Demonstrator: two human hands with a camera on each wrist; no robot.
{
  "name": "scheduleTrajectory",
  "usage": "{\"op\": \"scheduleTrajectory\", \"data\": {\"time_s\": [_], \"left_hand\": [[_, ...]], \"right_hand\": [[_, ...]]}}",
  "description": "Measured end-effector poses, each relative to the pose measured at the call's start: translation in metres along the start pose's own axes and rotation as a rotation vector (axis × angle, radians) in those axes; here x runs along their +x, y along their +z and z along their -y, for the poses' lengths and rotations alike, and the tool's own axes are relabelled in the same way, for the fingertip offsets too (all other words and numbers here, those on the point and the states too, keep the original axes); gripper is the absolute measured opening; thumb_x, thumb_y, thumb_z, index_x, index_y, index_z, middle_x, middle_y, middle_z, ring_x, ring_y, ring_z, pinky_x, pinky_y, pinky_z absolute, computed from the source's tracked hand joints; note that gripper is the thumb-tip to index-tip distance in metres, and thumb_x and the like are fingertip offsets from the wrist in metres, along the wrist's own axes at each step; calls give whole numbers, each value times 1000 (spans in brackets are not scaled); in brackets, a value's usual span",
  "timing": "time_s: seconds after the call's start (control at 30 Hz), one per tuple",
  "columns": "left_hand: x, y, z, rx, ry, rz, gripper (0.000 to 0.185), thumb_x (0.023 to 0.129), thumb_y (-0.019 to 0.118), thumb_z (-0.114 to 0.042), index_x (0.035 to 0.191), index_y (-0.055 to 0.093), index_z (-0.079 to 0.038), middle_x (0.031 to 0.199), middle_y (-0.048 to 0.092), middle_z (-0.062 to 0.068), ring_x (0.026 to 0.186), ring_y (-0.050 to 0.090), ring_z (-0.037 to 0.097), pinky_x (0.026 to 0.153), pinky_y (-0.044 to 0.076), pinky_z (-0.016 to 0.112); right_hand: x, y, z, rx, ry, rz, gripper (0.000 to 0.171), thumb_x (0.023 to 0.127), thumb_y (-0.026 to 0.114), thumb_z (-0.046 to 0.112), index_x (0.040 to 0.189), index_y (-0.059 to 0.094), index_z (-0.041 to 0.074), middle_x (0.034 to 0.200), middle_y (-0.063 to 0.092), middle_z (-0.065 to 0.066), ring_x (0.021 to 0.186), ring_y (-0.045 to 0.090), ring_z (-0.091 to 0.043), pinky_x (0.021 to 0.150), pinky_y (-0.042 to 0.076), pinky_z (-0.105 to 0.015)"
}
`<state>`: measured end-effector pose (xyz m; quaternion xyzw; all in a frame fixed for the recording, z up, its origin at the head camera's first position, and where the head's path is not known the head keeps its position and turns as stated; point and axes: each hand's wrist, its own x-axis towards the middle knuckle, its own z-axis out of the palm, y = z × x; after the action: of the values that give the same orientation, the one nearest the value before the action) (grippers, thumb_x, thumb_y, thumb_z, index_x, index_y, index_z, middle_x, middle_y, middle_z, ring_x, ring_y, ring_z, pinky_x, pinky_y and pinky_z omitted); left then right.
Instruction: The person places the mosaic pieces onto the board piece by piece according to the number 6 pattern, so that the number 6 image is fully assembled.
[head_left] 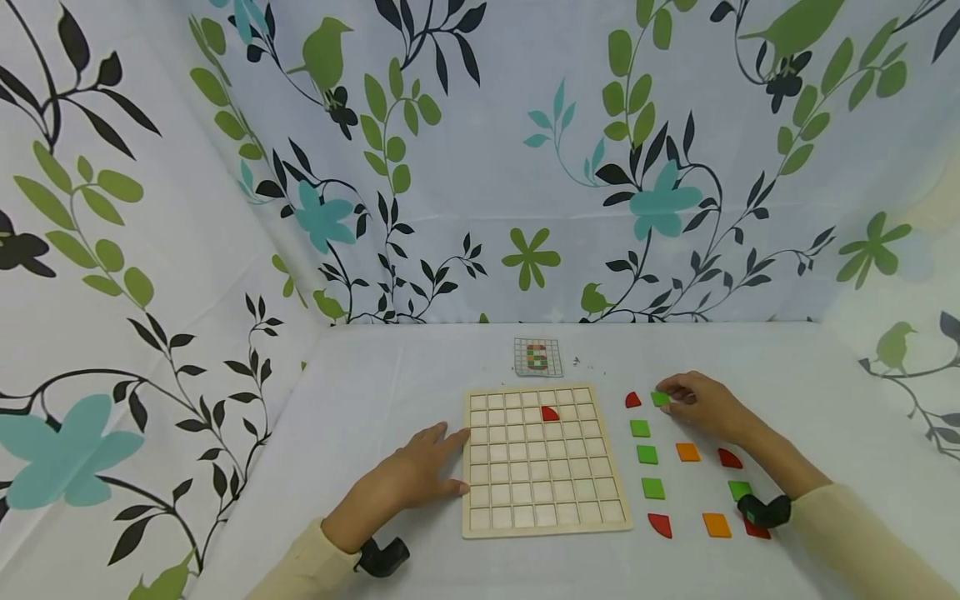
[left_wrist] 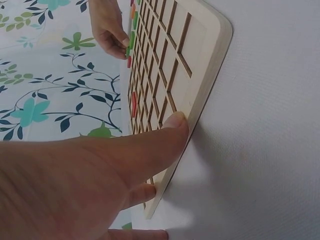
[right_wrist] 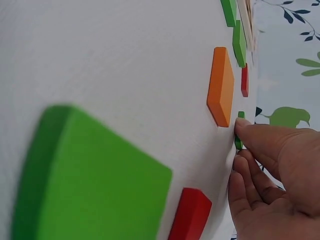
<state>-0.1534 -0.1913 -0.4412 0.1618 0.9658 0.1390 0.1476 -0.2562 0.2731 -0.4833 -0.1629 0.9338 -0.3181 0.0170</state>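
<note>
My right hand (head_left: 707,408) pinches a green square tile (head_left: 660,399) between thumb and fingers, at the far end of the loose tiles right of the board. In the right wrist view the same green tile (right_wrist: 238,142) shows its edge between thumb and fingertips, close over the cloth. Spread along the left edge of the wooden grid board (head_left: 551,531), my left hand (head_left: 411,475) touches its frame with fairly straight fingers. Its thumb (left_wrist: 175,121) rests on the rim in the left wrist view. One red quarter-round tile (head_left: 551,413) lies in a cell near the board's far side.
Right of the board lie several loose tiles: green squares (head_left: 647,455), orange squares (head_left: 687,452) and red quarter-rounds (head_left: 660,525). Some sit under the right wrist, beside its black camera (head_left: 763,510). Behind the board is a small gridded pattern card (head_left: 537,357). A printed curtain (head_left: 450,167) hangs behind.
</note>
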Motion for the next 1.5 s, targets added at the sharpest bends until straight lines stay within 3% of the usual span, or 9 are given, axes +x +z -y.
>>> {"op": "scheduleTrajectory", "data": {"time_s": [1.0,1.5], "left_hand": [[-2,1,1,5,13,6,78,90,73,-44,154,40,-14,155,33,24,143,30,41,106,36,60],[0,-1,0,11,4,13,79,89,74,-45,154,40,-15,155,33,23,142,31,41,105,35,61]], "right_hand": [[6,-5,2,-49,-47,15,27,93,73,13,118,68,2,107,63,-7,95,57,-25,88,52,-47],[21,8,47,39,-75,22,22,96,68,10,116,69,2,111,62,-11,101,56,-28,93,48,-50]]}}
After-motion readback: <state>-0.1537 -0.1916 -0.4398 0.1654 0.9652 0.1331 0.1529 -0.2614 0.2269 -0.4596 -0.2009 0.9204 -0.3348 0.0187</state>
